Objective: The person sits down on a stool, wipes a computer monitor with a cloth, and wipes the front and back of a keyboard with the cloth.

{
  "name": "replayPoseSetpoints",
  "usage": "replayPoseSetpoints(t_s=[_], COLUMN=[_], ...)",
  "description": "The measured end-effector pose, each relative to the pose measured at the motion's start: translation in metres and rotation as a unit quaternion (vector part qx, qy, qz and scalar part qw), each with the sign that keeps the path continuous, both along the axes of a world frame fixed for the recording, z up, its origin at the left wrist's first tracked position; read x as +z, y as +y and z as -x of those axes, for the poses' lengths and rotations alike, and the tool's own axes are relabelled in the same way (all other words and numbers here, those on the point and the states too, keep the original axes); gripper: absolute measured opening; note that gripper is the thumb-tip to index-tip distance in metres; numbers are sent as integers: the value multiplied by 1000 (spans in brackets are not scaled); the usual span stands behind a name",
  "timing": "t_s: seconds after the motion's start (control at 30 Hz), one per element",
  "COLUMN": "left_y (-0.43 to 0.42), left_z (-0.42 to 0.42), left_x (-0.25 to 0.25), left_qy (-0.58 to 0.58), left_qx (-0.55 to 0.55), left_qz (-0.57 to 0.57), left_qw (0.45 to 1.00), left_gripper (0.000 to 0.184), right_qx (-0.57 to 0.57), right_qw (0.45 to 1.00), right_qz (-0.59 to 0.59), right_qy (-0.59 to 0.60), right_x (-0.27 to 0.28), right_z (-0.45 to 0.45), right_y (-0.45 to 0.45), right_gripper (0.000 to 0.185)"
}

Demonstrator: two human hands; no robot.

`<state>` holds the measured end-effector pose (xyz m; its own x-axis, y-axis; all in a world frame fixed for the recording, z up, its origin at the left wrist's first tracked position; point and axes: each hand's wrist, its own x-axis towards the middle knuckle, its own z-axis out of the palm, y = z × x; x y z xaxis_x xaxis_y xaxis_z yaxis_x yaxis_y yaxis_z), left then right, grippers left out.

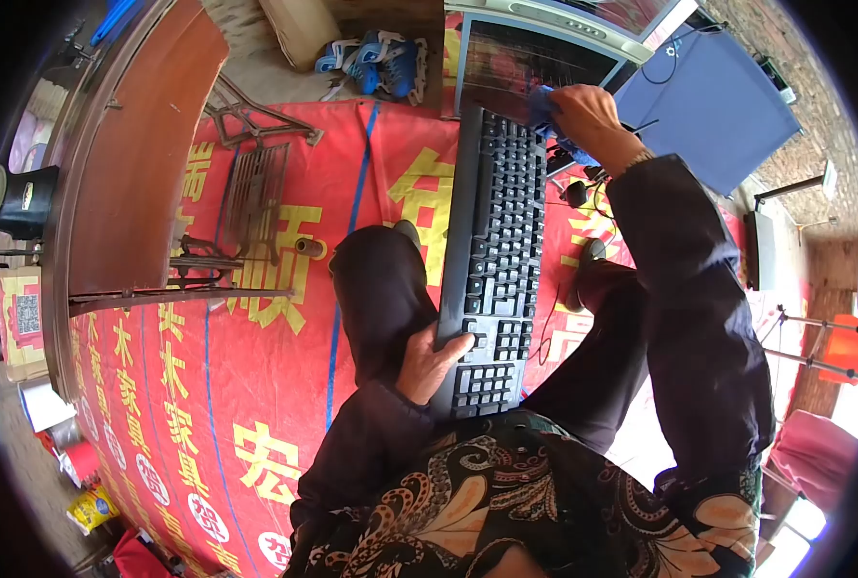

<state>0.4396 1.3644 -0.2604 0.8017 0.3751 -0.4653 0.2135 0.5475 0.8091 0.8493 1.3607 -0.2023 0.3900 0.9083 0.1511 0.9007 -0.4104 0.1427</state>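
A black keyboard [506,222] stands lengthwise over my lap, its number pad end against my body. My left hand [431,364] grips the keyboard's lower left edge, with the thumb over the keys near the number pad. At the far end, my right hand [588,118] is closed on a crumpled blue cloth [544,108], which lies against the keyboard's top right corner. Part of the cloth hangs below the hand.
A monitor [535,63] stands just beyond the keyboard. Left are a brown wooden table [145,154] and a metal treadle frame. Blue roller skates [381,67] sit at the back. Red sheeting [284,385] with yellow characters covers the floor. A blue panel [713,106] is at right.
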Motion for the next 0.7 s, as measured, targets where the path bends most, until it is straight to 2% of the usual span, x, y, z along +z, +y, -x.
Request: replayPoseSetpoints(t_s=[0.13,0.17,0.23,0.43,0.47,0.7], left_y=[2,2,1,0,0,1], left_z=[1,1,1,0,0,1], left_x=[-4,-2,0,2,2,-3], left_qy=[7,11,18,26,29,26], left_qx=[-29,-30,-32,-33,-31,-25], left_qz=[-36,-46,-58,-62,-54,-32], left_qw=[999,998,998,997,998,999], left_gripper=[24,24,24,24,24,22], right_qx=[-7,-11,32,95,141,166], right_qw=[998,995,995,992,981,983], right_qz=[-50,-35,-81,-82,-107,-71], right_qy=[46,96,49,-31,-77,-44], right_x=[0,2,-5,-32,-33,-27], right_z=[23,29,39,54,54,64], right_y=[-13,-10,-1,7,3,-48], right_gripper=[13,18,19,10,15,18])
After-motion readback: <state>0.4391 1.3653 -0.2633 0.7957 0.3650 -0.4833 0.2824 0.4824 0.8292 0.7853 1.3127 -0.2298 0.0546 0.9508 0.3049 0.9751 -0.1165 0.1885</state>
